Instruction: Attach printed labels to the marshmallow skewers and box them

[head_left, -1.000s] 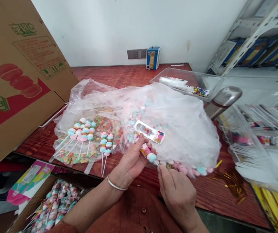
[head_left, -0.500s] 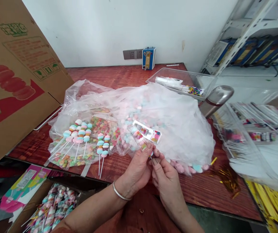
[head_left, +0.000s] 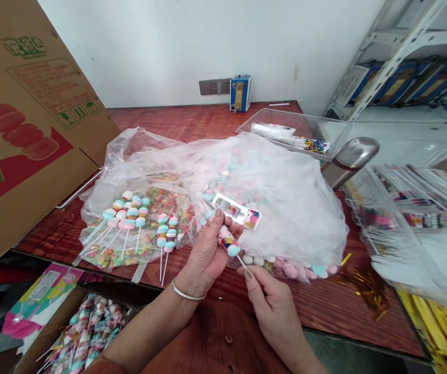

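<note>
My left hand [head_left: 206,249] is closed around a candy skewer [head_left: 227,242] of pastel marshmallow pieces, together with a clear printed wrapper sleeve [head_left: 238,211] that sticks out past my fingers. My right hand [head_left: 272,301] pinches the skewer's white stick [head_left: 242,262] just below the lowest blue piece. Both hands hover over the front edge of the red-brown wooden table [head_left: 192,122]. Behind them lies a big clear plastic bag [head_left: 278,192] full of loose pink and blue candies. Several finished skewers [head_left: 130,218] lie to the left on packets of coloured sweets.
A large cardboard box [head_left: 24,119] leans at the left. A clear tray [head_left: 305,135] holds beads at the back right. Bundles of wrappers and sticks [head_left: 414,218] lie at the right. A carton of wrapped skewers [head_left: 87,332] sits below left. Gold twist ties [head_left: 364,285] are scattered.
My right hand met the left at the skewer, then drew back down along the stick. The candy pieces now show clear of my left fingers again.
</note>
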Demonstrator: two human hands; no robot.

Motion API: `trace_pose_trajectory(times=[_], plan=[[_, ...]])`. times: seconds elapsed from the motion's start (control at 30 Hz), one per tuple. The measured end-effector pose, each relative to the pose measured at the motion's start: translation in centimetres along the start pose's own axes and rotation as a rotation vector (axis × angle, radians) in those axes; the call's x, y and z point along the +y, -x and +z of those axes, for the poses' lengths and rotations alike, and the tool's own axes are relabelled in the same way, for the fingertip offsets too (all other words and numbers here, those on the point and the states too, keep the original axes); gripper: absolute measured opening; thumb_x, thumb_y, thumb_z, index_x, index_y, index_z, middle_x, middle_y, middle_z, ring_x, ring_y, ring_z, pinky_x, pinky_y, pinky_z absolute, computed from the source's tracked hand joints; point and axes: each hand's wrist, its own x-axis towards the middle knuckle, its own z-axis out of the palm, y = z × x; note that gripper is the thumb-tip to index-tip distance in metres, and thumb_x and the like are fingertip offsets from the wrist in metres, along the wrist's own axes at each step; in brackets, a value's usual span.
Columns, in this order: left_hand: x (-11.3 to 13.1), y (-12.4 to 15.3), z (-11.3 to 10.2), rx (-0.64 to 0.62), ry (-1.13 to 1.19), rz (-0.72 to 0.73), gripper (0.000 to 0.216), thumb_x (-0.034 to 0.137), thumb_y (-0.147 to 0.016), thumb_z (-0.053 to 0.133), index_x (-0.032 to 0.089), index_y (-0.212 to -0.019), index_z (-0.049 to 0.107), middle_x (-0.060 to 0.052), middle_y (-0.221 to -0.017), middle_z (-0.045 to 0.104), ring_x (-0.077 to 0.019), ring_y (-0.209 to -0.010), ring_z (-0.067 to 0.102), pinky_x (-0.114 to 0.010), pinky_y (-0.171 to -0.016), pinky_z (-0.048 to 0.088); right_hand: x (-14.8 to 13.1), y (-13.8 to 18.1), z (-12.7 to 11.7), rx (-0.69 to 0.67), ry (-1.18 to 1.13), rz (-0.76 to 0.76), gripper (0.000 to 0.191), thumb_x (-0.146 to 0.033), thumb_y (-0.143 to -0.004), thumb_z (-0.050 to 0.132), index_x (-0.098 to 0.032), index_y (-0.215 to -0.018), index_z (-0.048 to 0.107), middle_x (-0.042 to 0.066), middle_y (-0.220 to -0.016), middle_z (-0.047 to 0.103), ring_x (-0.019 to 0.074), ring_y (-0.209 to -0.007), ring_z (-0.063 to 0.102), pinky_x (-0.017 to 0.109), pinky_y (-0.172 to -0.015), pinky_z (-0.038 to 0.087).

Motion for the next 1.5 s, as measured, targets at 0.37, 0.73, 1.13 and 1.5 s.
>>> trace_pose_trajectory(times=[0.37, 0.73, 1.13, 1.5], plan=[[-0.5, 0.6, 0.8, -0.003, -0.072, -0.104, 0.019, 0.027, -0.090, 0.063, 0.014, -0.077, 0.056, 0.005, -0.061, 0.051, -0.0056, -0.050, 0.050, -0.027, -0.068, 0.057, 0.4, -0.9, 0.4, 0.292, 0.737, -0.467, 0.031, -0.020, -0.100, 0.035, -0.016, -0.085, 0.063, 0.002, -0.060, 0.064, 0.0170, -0.049, 0.061, 0.027, -0.051, 0.035], [1.1, -1.0, -0.1, 0.117, 0.000, -0.026, 0.024, 0.032, -0.090, 0.061, 0.014, -0.076, 0.056, 0.002, -0.066, 0.052, -0.0065, -0.053, 0.053, -0.020, -0.056, 0.055, -0.7, 0.3, -0.6, 0.041, 0.303, -0.131, 0.029, -0.030, -0.102, 0.036, -0.020, -0.088, 0.061, 0.000, -0.066, 0.065, 0.0159, -0.060, 0.062, 0.025, -0.056, 0.039], [-1.2, 0.2, 0.6, 0.043, -0.065, -0.004, 0.027, 0.037, -0.086, 0.066, 0.015, -0.077, 0.055, 0.004, -0.062, 0.049, -0.0060, -0.050, 0.050, -0.023, -0.062, 0.055, -0.4, -0.4, 0.5, 0.318, 0.849, -0.483, 0.029, -0.020, -0.099, 0.040, -0.017, -0.082, 0.064, 0.002, -0.054, 0.059, 0.0154, -0.047, 0.053, 0.029, -0.051, 0.028], [-0.6, -0.1, 0.1, 0.047, -0.062, -0.052, 0.035, 0.045, -0.080, 0.071, 0.014, -0.095, 0.063, -0.003, -0.082, 0.064, -0.0146, -0.071, 0.065, -0.032, -0.073, 0.058, -0.6, -1.0, -0.1, 0.116, 0.327, -0.184, 0.029, -0.028, -0.100, 0.037, -0.020, -0.083, 0.059, 0.002, -0.067, 0.064, 0.0169, -0.062, 0.060, 0.026, -0.057, 0.039]])
